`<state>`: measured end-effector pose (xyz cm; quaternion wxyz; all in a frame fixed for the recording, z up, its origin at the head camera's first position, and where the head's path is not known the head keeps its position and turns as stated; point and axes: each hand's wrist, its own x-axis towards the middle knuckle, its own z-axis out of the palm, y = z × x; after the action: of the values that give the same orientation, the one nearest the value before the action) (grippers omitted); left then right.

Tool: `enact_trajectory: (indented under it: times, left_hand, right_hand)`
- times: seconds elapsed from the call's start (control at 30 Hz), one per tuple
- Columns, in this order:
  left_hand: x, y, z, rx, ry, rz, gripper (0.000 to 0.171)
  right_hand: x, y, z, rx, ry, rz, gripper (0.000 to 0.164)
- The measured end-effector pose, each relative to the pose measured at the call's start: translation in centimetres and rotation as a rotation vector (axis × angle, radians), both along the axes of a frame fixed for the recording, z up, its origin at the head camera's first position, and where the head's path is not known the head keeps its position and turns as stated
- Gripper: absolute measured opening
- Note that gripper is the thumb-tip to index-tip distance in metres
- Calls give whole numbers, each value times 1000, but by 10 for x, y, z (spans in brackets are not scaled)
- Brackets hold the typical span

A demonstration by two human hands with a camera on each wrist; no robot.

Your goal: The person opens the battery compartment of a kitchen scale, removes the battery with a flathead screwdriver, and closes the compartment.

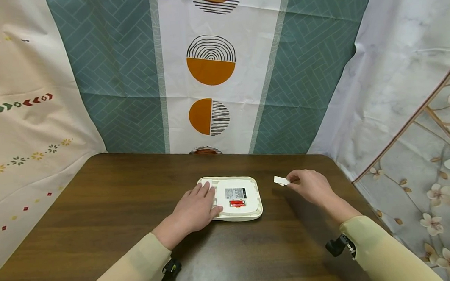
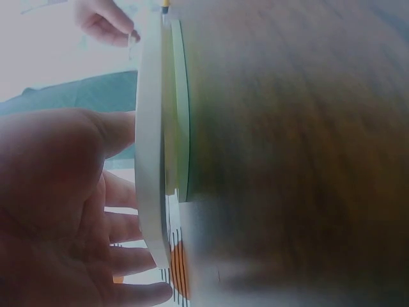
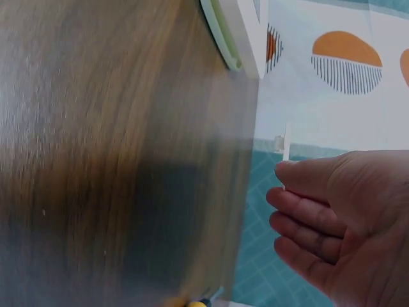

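Note:
A white, rounded rectangular device (image 1: 254, 204) lies on the table with its underside up, showing a printed label (image 1: 235, 193) and red batteries (image 1: 237, 203) in an uncovered compartment. My left hand (image 1: 194, 208) rests on the device's left part, fingers extended and thumb near its front edge. In the left wrist view, the fingers reach over the device's pale rim (image 2: 150, 141). To the right of the device, my right hand (image 1: 310, 187) pinches a small white battery cover (image 1: 281, 180) between thumb and fingertips. The right wrist view shows that cover (image 3: 286, 141) nearly edge-on, raised off the table.
The dark brown wooden table (image 1: 110, 214) extends around the device. A patterned curtain (image 1: 215, 94) hangs behind its far edge, with a cream cloth (image 1: 26, 146) at left and a floral cloth (image 1: 422, 181) at right. Dark wrist-worn cameras sit under both sleeves.

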<state>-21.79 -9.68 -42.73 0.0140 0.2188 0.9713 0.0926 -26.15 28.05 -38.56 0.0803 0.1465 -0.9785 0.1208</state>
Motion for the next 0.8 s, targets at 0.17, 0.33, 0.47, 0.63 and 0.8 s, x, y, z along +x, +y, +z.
enact_trajectory:
  times: [0.17,0.33,0.47,0.63,0.8]
  left_hand:
    - [0,-1,-1,1,9,-2,74]
    - [0,-1,0,6,8,-1,74]
    - [1,-1,1,7,-1,3,74]
    - [1,0,1,5,-7,6,74]
    - [1,0,1,6,-6,7,75]
  right_hand:
    - [-4,7,0,23,-25,14,10]
    - [-6,16,-3,63,-36,27,9]
    - [-7,23,-4,91,-52,35,9]
    - [-9,29,-8,97,-73,35,8]
    - [-12,32,-12,103,-79,40,7]
